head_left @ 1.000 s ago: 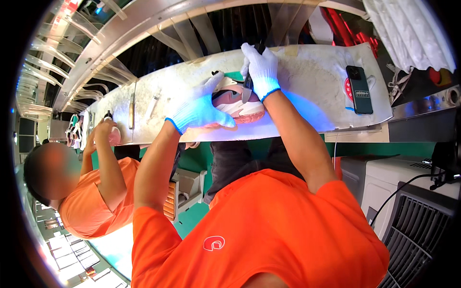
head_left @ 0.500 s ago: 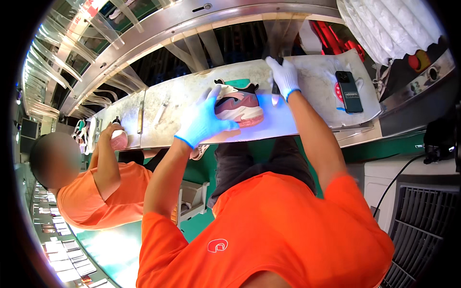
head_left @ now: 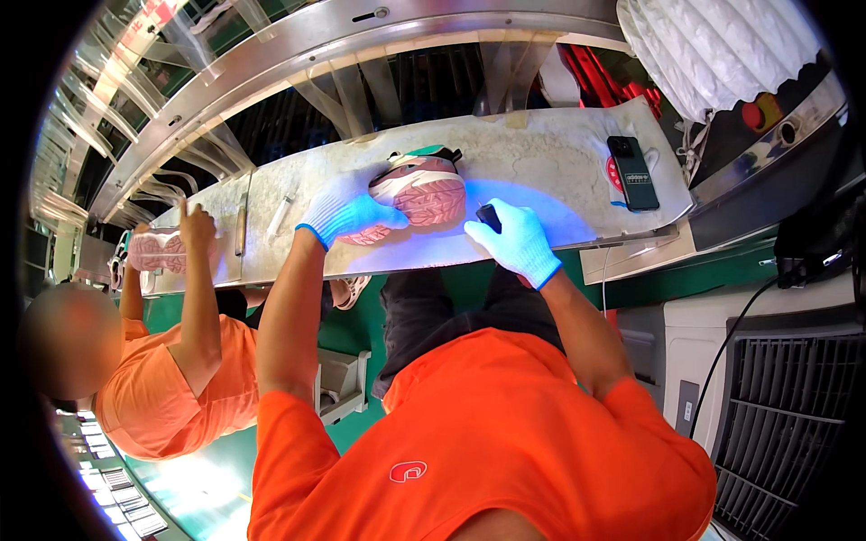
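Observation:
My left hand (head_left: 352, 209), in a white glove, grips a sneaker (head_left: 435, 200) at its left end. The shoe is tilted on the bench so that its pink treaded sole faces me; a green insole and black collar show at the top. To the right of the shoe, my gloved right hand (head_left: 516, 238) is closed round a short black flashlight (head_left: 488, 217). Blue-violet light spreads over the bench around it and tints both gloves. The flashlight is apart from the shoe.
A dark phone (head_left: 632, 173) lies on the pale bench cover (head_left: 550, 144) at the right. Left of me are a pale stick-like tool (head_left: 281, 216) and a wooden-handled tool (head_left: 241, 225). A co-worker (head_left: 194, 361) handles a pink-soled shoe (head_left: 167, 251). Plastic strips hang behind the bench.
The sneaker has been tipped from side-on to sole toward me. My right hand has come down and nearer with the flashlight. The co-worker's shoe now shows its sole.

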Action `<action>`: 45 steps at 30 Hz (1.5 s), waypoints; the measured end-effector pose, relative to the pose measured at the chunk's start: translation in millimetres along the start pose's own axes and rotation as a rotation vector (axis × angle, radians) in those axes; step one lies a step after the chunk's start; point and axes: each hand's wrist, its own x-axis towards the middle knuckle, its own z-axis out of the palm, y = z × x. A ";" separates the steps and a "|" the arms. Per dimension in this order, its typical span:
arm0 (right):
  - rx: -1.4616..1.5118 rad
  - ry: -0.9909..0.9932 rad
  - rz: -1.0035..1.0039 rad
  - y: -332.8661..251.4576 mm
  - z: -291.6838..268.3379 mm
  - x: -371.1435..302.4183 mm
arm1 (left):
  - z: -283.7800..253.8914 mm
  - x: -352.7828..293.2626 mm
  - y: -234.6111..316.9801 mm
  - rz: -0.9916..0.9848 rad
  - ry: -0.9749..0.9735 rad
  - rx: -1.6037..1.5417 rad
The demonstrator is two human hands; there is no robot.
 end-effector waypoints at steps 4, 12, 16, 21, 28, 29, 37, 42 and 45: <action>0.029 -0.082 0.005 -11.7 0.5 3.9 | 4.4 -0.2 -1.2 -0.065 -0.024 -0.032; -0.178 -0.378 0.124 -13.3 -14.5 11.2 | 5.1 -3.5 0.2 -0.124 -0.030 -0.091; -0.351 -0.265 0.181 2.7 -44.3 22.4 | 9.0 -11.9 -3.6 -0.088 0.037 -0.025; -0.769 0.184 -0.159 42.8 -63.7 43.6 | 46.4 -44.9 33.3 0.094 0.375 0.306; 1.099 -0.382 0.268 -16.2 33.2 11.7 | 69.0 -90.5 -10.2 0.406 0.704 0.256; 1.253 -0.300 0.270 -49.1 50.2 -0.5 | 64.2 -94.4 -14.9 0.442 0.695 0.254; 1.515 -0.068 0.570 -7.8 56.8 -31.2 | 47.7 -68.5 -69.8 0.205 0.687 -1.091; 1.395 0.181 0.219 -92.3 -19.5 -2.0 | 96.1 -42.1 -121.6 -0.115 0.916 -0.791; 1.027 0.545 -0.131 -126.2 -67.9 47.8 | 89.4 -52.8 -86.1 -0.120 0.827 -0.361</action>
